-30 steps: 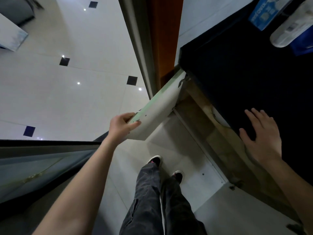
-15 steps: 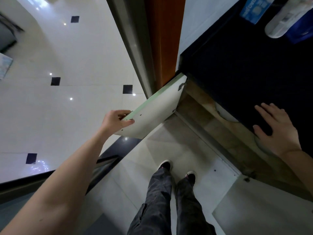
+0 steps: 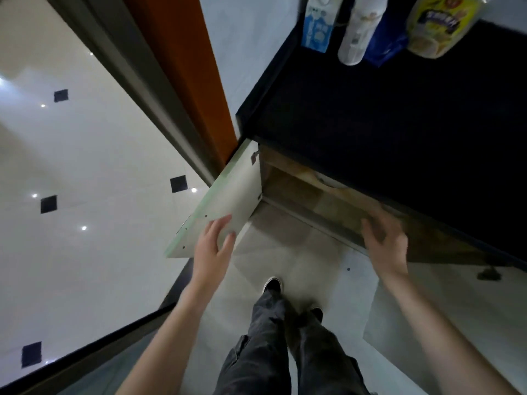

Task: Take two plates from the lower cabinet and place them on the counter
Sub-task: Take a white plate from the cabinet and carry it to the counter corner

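The lower cabinet (image 3: pixel 308 195) stands open under the black counter (image 3: pixel 399 138). Its pale door (image 3: pixel 228 201) is swung out to the left. A sliver of a white plate (image 3: pixel 328 182) shows just under the counter's front edge; the rest of it is hidden. My left hand (image 3: pixel 212 252) hovers in front of the door's lower corner, fingers spread, holding nothing. My right hand (image 3: pixel 383 246) is blurred, fingers apart, in front of the cabinet opening and below the counter edge.
At the back of the counter stand a blue carton (image 3: pixel 316 27), a white bottle (image 3: pixel 356 32), a blue bag (image 3: pixel 385 44) and a yellow-labelled jar (image 3: pixel 439 24). An orange door frame (image 3: pixel 185 67) rises left of the cabinet. My legs and shoes (image 3: pixel 273 283) stand on the tiled floor.
My left hand has let go of the door's edge and opened. My right hand has come off the countertop and dropped in front of the cabinet opening. The view has tilted up.
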`<state>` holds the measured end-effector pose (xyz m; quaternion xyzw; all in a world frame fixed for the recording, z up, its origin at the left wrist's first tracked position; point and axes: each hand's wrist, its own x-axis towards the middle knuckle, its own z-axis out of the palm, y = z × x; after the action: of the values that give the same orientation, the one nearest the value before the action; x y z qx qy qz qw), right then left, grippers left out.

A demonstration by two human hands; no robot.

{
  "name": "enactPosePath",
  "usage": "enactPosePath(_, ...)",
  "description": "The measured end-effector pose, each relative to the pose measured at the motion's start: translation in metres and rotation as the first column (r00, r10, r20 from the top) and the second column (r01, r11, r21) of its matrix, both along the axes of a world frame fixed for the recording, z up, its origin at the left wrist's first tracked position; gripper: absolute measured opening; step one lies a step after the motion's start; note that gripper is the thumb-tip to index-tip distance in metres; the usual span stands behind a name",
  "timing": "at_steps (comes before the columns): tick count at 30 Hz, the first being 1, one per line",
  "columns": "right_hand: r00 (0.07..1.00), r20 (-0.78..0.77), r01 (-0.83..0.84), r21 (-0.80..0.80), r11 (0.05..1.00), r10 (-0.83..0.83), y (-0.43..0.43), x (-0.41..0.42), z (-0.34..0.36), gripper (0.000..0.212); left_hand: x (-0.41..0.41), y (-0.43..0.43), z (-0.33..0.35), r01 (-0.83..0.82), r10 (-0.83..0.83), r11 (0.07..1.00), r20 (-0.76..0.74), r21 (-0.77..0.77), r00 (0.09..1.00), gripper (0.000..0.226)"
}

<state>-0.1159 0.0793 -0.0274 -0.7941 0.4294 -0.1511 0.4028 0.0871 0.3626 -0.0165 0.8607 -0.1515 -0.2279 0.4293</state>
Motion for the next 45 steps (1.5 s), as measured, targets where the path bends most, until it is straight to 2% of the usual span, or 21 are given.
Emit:
enactPosePath(3, 0.997, -0.016, 0.070, 0.098, 0.993, -0.069, 0.039, -0.041, -0.023, 0.036, -0.046, -0.023, -0.014, 0.138, -0.138, 0.990, -0.020, 0.014, 0.990, 0.029)
enactPosePath(7, 0.988, -0.057, 0.157, 0.298, 0.942, -0.146, 0.048, -0.072, -0.084, 0.034, -0.085, -0.055, -0.080, 0.337, -0.332, 0.941, -0.102, 0.033, 0.938, 0.034)
enactPosePath(10, 0.979, -0.032, 0.200, 0.352, 0.914, -0.202, 0.032, -0.076, -0.147, 0.029, -0.096, -0.084, -0.147, 0.348, -0.349, 0.937, -0.162, -0.039, 0.923, 0.032)
enactPosePath(12, 0.969, 0.037, 0.214, 0.364, 0.906, -0.244, 0.008, -0.071, -0.200, 0.028, -0.099, -0.113, -0.207, 0.373, -0.380, 0.925, -0.138, -0.076, 0.915, 0.027)
enactPosePath(15, 0.961, 0.154, 0.176, 0.292, 0.940, -0.228, -0.040, -0.047, -0.268, 0.028, -0.080, -0.162, -0.290, 0.374, -0.388, 0.918, -0.107, -0.131, 0.915, 0.028)
enactPosePath(18, 0.932, 0.308, 0.129, 0.202, 0.971, -0.188, -0.089, -0.019, -0.305, 0.033, -0.048, -0.215, -0.337, 0.347, -0.367, 0.907, -0.041, -0.236, 0.929, 0.026)
enactPosePath(22, 0.872, 0.455, 0.152, 0.098, 0.984, -0.180, -0.147, 0.023, -0.328, 0.028, 0.009, -0.282, -0.358, 0.372, -0.340, 0.852, 0.150, -0.369, 0.928, 0.027)
enactPosePath(24, 0.870, 0.461, 0.158, 0.070, 0.985, -0.173, -0.168, 0.044, -0.337, 0.027, 0.035, -0.307, -0.359, 0.356, -0.284, 0.840, 0.227, -0.410, 0.932, 0.026)
enactPosePath(26, 0.890, 0.422, 0.157, 0.073, 0.985, -0.173, -0.184, 0.064, -0.345, 0.030, 0.057, -0.325, -0.359, 0.323, -0.219, 0.873, 0.297, -0.367, 0.929, 0.030)
enactPosePath(27, 0.898, 0.401, 0.159, 0.088, 0.983, -0.181, -0.191, 0.074, -0.346, 0.030, 0.066, -0.333, -0.358, 0.296, -0.201, 0.892, 0.285, -0.341, 0.937, 0.036)
enactPosePath(29, 0.905, 0.373, 0.157, 0.154, 0.976, -0.204, -0.204, 0.089, -0.345, 0.027, 0.082, -0.347, -0.356, 0.229, -0.184, 0.910, 0.160, -0.345, 0.970, 0.045)
enactPosePath(31, 0.909, 0.359, 0.115, 0.272, 0.955, -0.212, -0.215, 0.102, -0.341, 0.023, 0.092, -0.358, -0.353, 0.211, -0.201, 0.920, 0.065, -0.330, 0.977, 0.043)
enactPosePath(33, 0.913, 0.351, 0.090, 0.326, 0.941, -0.209, -0.221, 0.109, -0.341, 0.018, 0.100, -0.366, -0.355, 0.224, -0.221, 0.934, 0.045, -0.277, 0.974, 0.041)
enactPosePath(36, 0.920, 0.353, 0.098, 0.221, 0.970, -0.173, -0.223, 0.110, -0.352, 0.010, 0.107, -0.367, -0.362, 0.225, -0.217, 0.939, 0.060, -0.262, 0.974, 0.038)
enactPosePath(38, 0.915, 0.366, 0.115, 0.166, 0.979, -0.169, -0.223, 0.108, -0.356, 0.014, 0.108, -0.364, -0.360, 0.232, -0.240, 0.923, 0.014, -0.308, 0.971, 0.034)
enactPosePath(41, 0.916, 0.364, 0.118, 0.156, 0.981, -0.168, -0.215, 0.105, -0.349, 0.020, 0.100, -0.357, -0.347, 0.121, -0.214, 0.898, -0.180, -0.424, 0.960, 0.040)
enactPosePath(43, 0.929, 0.327, 0.131, 0.147, 0.980, -0.173, -0.202, 0.099, -0.339, 0.020, 0.088, -0.344, -0.335, 0.014, -0.164, 0.898, -0.304, -0.440, 0.938, 0.041)
enactPosePath(45, 0.926, 0.328, 0.107, 0.239, 0.965, -0.184, -0.181, 0.084, -0.325, 0.027, 0.072, -0.325, -0.324, -0.055, -0.125, 0.907, -0.391, -0.418, 0.912, 0.039)
